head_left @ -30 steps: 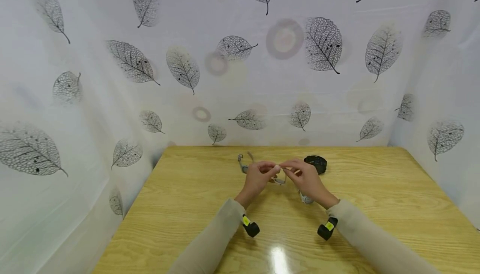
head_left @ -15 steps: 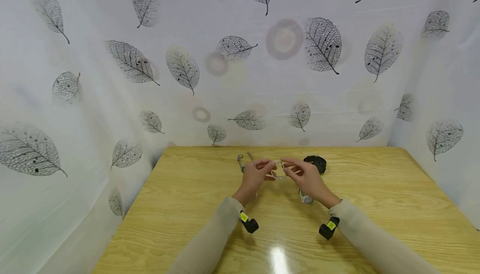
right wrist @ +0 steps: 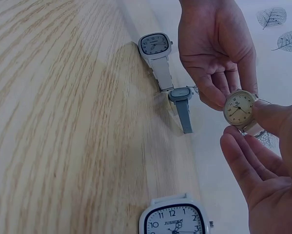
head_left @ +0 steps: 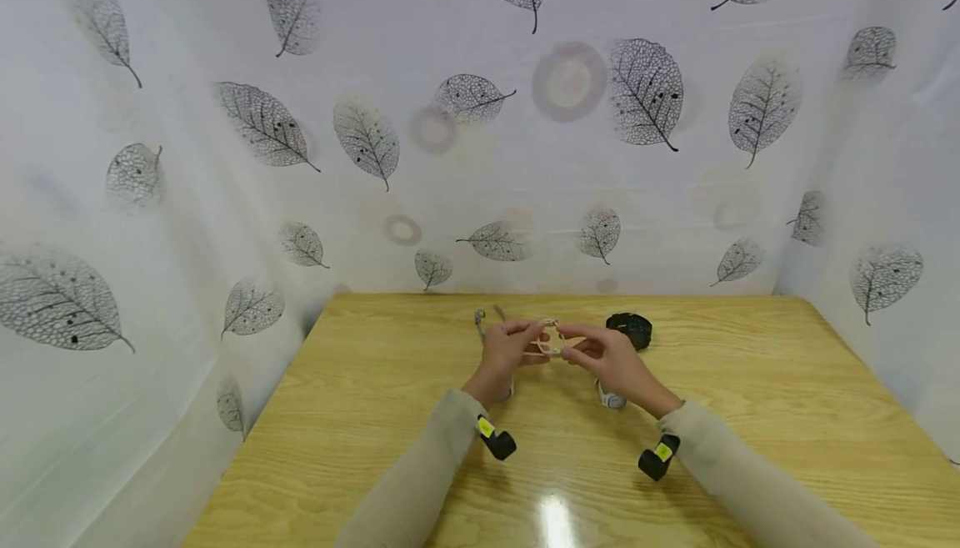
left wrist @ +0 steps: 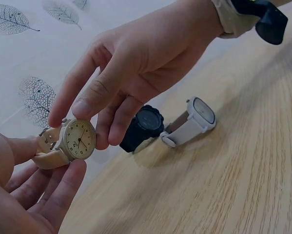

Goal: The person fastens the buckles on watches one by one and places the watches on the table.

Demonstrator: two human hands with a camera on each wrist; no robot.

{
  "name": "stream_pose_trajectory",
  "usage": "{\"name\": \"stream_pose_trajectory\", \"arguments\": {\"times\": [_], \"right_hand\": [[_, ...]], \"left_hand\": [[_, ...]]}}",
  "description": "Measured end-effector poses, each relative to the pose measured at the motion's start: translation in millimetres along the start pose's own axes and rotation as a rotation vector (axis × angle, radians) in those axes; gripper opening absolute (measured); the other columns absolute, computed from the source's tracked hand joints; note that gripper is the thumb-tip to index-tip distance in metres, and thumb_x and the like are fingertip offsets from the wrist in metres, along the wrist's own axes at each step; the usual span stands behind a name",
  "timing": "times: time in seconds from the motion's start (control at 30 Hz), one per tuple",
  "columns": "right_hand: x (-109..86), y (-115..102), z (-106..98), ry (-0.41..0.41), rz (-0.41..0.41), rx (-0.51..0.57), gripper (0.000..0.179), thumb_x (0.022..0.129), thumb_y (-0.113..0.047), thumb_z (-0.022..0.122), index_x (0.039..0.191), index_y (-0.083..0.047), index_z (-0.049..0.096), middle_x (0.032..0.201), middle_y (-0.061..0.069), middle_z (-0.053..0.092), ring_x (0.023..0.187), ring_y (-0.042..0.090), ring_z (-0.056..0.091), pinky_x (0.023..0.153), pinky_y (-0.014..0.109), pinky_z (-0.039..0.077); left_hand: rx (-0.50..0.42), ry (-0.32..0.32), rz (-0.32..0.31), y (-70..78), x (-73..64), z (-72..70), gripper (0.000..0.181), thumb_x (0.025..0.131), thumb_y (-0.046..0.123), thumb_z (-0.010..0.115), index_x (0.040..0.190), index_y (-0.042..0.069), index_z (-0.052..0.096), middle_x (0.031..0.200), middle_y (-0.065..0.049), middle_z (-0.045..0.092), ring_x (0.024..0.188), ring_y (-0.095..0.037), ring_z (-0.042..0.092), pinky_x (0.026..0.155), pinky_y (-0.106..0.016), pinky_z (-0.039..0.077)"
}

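Observation:
A wristwatch [left wrist: 80, 139] with a round cream dial and a pale strap is held up between both hands, above the table. My left hand [head_left: 504, 358] pinches it from the left, its thumb on the strap in the left wrist view. My right hand [head_left: 611, 358] grips it from the other side, with the thumb at the edge of the case. The strap forms a loop, and its buckle shows near the left fingers. Fingers partly cover the strap.
A black watch [head_left: 630, 330] lies behind my right hand, and a white square-faced watch [head_left: 612, 399] below it. Another white watch [right wrist: 154, 44] and a slim grey-blue watch [right wrist: 182, 105] lie on the left side. The wooden table [head_left: 360, 448] meets a leaf-print curtain [head_left: 405, 156].
The held watch has been turned between the fingers, and its strap loop shows more openly. My left hand has shifted slightly left, while the right hand has stayed nearly in place.

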State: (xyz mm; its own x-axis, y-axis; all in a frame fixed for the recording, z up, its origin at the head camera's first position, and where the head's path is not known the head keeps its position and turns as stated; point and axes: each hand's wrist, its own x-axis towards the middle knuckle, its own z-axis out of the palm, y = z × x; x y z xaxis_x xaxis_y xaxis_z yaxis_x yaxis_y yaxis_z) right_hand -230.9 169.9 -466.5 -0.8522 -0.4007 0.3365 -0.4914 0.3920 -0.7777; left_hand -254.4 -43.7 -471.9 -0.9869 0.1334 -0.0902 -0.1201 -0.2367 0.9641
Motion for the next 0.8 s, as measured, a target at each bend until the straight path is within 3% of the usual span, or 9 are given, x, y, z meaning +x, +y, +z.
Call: {"name": "stream_pose_trajectory", "arguments": {"times": [0.17, 0.33, 0.47, 0.67, 0.8], "right_hand": [[0.5, 1, -2, -0.009, 0.029, 0.009, 0.044, 0.099, -0.023, 0.070, 0.139, -0.006, 0.064, 0.132, 0.016, 0.067, 0.091, 0.014, 0.074, 0.078, 0.033, 0.062], [1.3, 4, -6, 0.000, 0.065, 0.058, 0.045, 0.100, -0.021, 0.070, 0.141, -0.003, 0.061, 0.132, 0.021, 0.066, 0.091, 0.016, 0.075, 0.076, 0.042, 0.062], [2.0, 7, -10, 0.008, 0.085, 0.100, 0.045, 0.100, -0.017, 0.069, 0.141, -0.002, 0.060, 0.133, 0.023, 0.065, 0.093, 0.022, 0.075, 0.068, 0.046, 0.061], [2.9, 8, -14, 0.000, 0.100, 0.165, 0.047, 0.100, -0.013, 0.068, 0.144, 0.001, 0.057, 0.136, 0.029, 0.060, 0.096, 0.034, 0.074, 0.088, 0.053, 0.058], [3.5, 8, -14, -0.011, 0.128, 0.155, 0.047, 0.101, -0.016, 0.068, 0.145, -0.003, 0.056, 0.119, 0.026, 0.070, 0.097, 0.038, 0.073, 0.090, 0.046, 0.059]], "left_hand": [[-0.007, -0.028, 0.006, -0.5, -1.1, -1.2, 0.026, 0.098, 0.021, 0.074, 0.112, 0.001, 0.076, 0.105, -0.023, 0.074, 0.082, -0.024, 0.075, 0.077, -0.042, 0.063], [-0.047, -0.073, 0.012, 1.0, -1.6, -0.4, 0.033, 0.095, 0.009, 0.075, 0.125, -0.004, 0.069, 0.116, -0.028, 0.070, 0.092, -0.028, 0.075, 0.082, -0.042, 0.062], [-0.012, -0.111, 0.030, 2.4, -2.5, 1.5, 0.044, 0.090, -0.003, 0.077, 0.132, -0.002, 0.065, 0.123, -0.027, 0.068, 0.102, -0.029, 0.073, 0.085, -0.041, 0.062], [0.094, -0.134, 0.087, 0.6, -3.7, 1.9, 0.049, 0.085, -0.008, 0.079, 0.132, -0.002, 0.067, 0.129, -0.028, 0.065, 0.108, -0.029, 0.072, 0.087, -0.036, 0.061], [0.121, -0.134, 0.097, -0.5, -3.2, 2.2, 0.048, 0.086, -0.005, 0.079, 0.132, -0.002, 0.066, 0.128, -0.028, 0.066, 0.105, -0.028, 0.073, 0.087, -0.036, 0.061]]}}
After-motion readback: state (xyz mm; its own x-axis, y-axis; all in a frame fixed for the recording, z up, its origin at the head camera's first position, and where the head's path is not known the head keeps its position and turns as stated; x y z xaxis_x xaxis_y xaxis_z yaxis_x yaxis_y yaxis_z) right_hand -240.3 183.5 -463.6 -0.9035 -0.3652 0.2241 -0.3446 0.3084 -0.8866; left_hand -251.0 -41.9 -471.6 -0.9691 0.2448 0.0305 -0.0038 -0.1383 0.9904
